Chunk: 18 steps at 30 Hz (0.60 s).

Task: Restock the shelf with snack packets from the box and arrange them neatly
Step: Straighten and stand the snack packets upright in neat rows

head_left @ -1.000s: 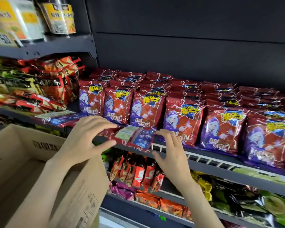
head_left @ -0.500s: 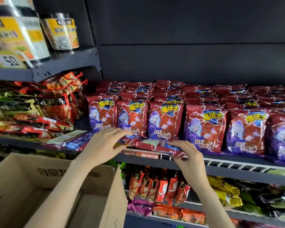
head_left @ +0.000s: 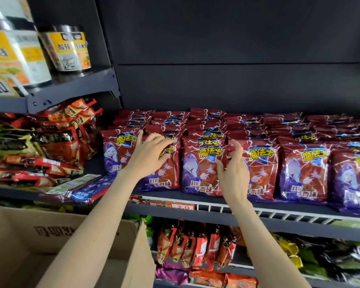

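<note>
the red and purple snack packets [head_left: 197, 169] stand upright in rows on the dark shelf [head_left: 216, 201], many rows deep, from near the left end of this shelf to the right edge of the view. the front row shows a figure in a purple hood and yellow letters on each packet.

the left hand [head_left: 149, 153] lies on the top of the second packet [head_left: 164, 173] from the left in the front row. its fingers are spread and a little bent over the upper edge of this packet, and the thumb points up beside the first packet [head_left: 116, 156]. i cannot tell if it really grips the packet or only rests on it.

the right hand [head_left: 232, 169] is at the gap between the third and the fourth packet [head_left: 260, 169]. its fingers are curled around the upper left edge of the fourth packet, and the thumb presses on the face of the third one.

more packets of the same kind [head_left: 85, 189] lie flat at the left end of the shelf, just beside the standing rows. below the left arm is an open cardboard box [head_left: 25, 246]; what is inside is not visible. a price tag [head_left: 175, 206] sits on the front edge of the shelf. to the left are orange and dark bags [head_left: 56, 142], above them round tubs [head_left: 71, 50], and on the lower shelf small red packs [head_left: 193, 246].
</note>
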### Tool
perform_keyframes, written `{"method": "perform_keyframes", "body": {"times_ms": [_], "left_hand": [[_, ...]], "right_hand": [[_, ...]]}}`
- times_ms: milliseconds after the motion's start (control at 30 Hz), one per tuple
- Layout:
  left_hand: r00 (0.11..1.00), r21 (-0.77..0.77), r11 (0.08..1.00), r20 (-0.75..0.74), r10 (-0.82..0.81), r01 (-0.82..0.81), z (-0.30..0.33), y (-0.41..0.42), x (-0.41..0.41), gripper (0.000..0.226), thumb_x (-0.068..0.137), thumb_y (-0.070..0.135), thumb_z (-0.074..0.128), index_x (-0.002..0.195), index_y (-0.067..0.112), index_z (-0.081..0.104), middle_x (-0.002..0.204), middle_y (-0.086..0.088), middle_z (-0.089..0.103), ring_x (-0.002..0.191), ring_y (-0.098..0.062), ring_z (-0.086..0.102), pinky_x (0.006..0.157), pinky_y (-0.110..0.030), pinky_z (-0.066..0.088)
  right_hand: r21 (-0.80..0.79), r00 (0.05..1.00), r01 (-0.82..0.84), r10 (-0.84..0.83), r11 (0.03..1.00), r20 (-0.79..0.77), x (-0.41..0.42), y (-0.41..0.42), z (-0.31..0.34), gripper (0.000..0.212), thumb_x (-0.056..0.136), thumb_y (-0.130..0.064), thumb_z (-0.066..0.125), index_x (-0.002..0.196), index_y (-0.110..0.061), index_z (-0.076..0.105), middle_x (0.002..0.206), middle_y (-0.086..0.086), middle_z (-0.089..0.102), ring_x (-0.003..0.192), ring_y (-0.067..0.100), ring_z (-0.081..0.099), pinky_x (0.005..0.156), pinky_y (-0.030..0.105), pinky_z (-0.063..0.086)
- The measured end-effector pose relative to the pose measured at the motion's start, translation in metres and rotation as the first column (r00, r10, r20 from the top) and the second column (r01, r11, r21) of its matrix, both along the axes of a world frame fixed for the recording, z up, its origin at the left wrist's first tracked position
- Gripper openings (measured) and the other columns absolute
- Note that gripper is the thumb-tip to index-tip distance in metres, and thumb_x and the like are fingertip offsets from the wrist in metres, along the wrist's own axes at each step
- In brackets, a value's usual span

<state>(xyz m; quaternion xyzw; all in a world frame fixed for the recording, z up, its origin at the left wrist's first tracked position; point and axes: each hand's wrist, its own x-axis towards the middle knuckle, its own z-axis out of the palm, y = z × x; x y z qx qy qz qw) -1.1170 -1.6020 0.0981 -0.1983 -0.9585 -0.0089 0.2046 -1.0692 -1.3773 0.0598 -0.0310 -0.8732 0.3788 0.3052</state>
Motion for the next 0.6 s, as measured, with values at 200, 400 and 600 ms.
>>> {"method": "perform_keyframes", "body": {"times_ms": [200, 400, 600], "left_hand": [[0.974, 0.162, 0.983, -0.194, 0.120, -0.089, -0.030, 0.010, 0.016, 0.066, 0.075, 0.032, 0.075, 0.134, 0.028, 0.046, 0.146, -0.005, 0.037, 0.137, -0.025, 0.028, 0.110, -0.064, 0.009], [0.972, 0.192, 0.955, 0.112, 0.206, -0.225, -0.057, 0.002, 0.033, 0.115, 0.067, 0.056, 0.075, 0.150, 0.029, -0.001, 0.156, -0.008, -0.009, 0.143, -0.030, -0.009, 0.112, -0.053, 0.007], [0.950, -0.007, 0.989, 0.277, 0.147, -0.151, -0.053, -0.009, 0.013, 0.134, 0.059, 0.073, 0.068, 0.136, 0.035, -0.035, 0.139, -0.001, -0.051, 0.132, -0.027, -0.041, 0.107, -0.051, -0.012]], "right_hand": [[0.421, 0.996, 0.076, -0.048, 0.904, -0.076, 0.013, -0.009, -0.021, 0.062, 0.072, -0.019, 0.078, 0.128, -0.014, 0.052, 0.140, 0.020, 0.036, 0.112, 0.037, 0.045, 0.078, 0.043, 0.054], [0.653, 0.989, -0.145, 0.108, 0.743, 0.097, 0.009, -0.004, -0.030, 0.085, 0.059, -0.040, 0.087, 0.133, -0.020, 0.050, 0.144, 0.016, 0.041, 0.132, 0.037, 0.039, 0.102, 0.050, 0.038], [0.715, 0.957, -0.282, 0.132, 0.640, 0.259, -0.002, -0.001, -0.027, 0.103, 0.069, -0.055, 0.075, 0.150, -0.024, 0.019, 0.158, 0.013, 0.004, 0.145, 0.033, 0.006, 0.115, 0.045, 0.018]]}}
